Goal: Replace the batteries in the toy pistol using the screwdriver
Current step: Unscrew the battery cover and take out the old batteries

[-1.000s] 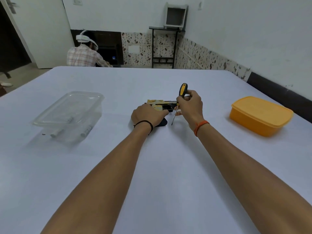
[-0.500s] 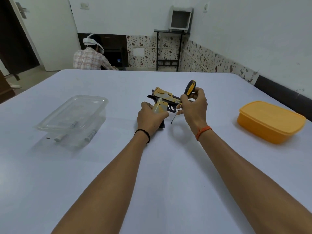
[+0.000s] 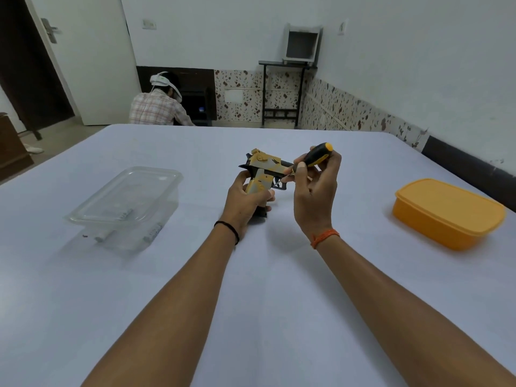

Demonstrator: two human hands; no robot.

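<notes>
The left hand is wrapping its fingers around the grip of the toy pistol, holding it upright above the middle of the table, barrel pointing right. This is probably bracing the toy so the side of the grip is facing the tool and staying put while a screw is worked. Just to its right, the right hand is pinching the black-and-orange handle of the screwdriver between thumb and fingers, with the handle tilting up to the far right and the thin shaft slanting down-left towards the pistol's grip near the trigger guard. Whether the tip is seated in a screw is too small to tell. My reading is that the battery cover is being unscrewed, an early step.

Off to the left, one clear plastic container with its lid on is sitting well apart from the hands, and three batteries are showing through it, likely kept together as the spares. On the right, one closed orange lidded box is sitting well clear too. Beyond the far edge, one seated person wearing a white headset is facing away, near an open white door.
</notes>
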